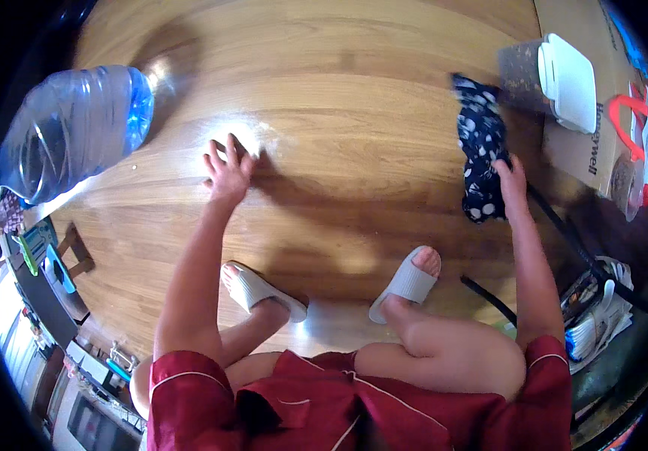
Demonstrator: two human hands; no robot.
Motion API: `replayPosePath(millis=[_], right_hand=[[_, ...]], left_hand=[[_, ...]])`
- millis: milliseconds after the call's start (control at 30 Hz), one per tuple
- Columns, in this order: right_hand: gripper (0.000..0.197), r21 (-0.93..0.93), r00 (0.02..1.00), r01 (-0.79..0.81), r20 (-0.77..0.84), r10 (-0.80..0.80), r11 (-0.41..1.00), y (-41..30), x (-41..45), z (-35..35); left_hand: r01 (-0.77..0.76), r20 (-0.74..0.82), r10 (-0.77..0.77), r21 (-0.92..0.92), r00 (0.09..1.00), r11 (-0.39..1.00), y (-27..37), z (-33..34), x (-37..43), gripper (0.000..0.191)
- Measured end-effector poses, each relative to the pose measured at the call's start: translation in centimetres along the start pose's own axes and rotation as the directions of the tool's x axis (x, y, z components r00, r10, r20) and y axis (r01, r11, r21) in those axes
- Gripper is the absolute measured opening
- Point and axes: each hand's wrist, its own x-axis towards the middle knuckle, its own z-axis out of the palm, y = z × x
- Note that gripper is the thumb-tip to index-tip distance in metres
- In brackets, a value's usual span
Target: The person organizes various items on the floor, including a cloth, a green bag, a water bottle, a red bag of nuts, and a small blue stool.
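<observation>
My left hand (227, 172) has its fingers spread over the wooden floor (346, 146), beside a bright patch of reflected light; whether the fingertips touch the floor is unclear. At the right, a dark blue cloth with a white pattern (482, 152) lies in a long strip. My right hand (511, 177) is at the cloth's right edge, with the thumb and a finger on it. How firmly the fingers hold the cloth cannot be told.
A large clear plastic water bottle (70, 132) lies on the left. At the right are a cardboard box (572, 152), a plastic container with a white lid (572, 84) and a dark metal-like bar (563, 231). My feet, in white slippers (411, 282), are on the floor below.
</observation>
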Motion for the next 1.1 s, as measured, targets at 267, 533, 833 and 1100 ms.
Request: replayPosePath(millis=[267,533,833,1100], right_hand=[[0.051,0.087,0.538,0.430,0.775,-0.332,0.899,-8.5,-7.9,15.0],[0.056,0.046,0.770,0.493,0.441,-0.461,0.869,-15.4,-2.6,6.5],[0.094,-0.586,0.758,0.649,0.443,-0.478,0.486,-16.3,-2.5,11.6],[0.048,-0.608,0.720,0.629,0.217,-0.660,0.485,-17.4,0.4,20.8]], left_hand=[[-0.034,0.174,0.002,0.178,0.985,0.983,-0.5,-0.4,-0.9,0.096],[-0.156,-0.135,0.143,-0.087,0.980,0.984,-3.3,0.0,-1.0,0.064],[-0.315,-0.640,0.136,-0.174,0.756,0.933,3.0,-3.1,9.0,0.054],[-0.158,-0.666,0.126,0.012,0.736,0.987,7.8,-1.9,10.1,0.054]])
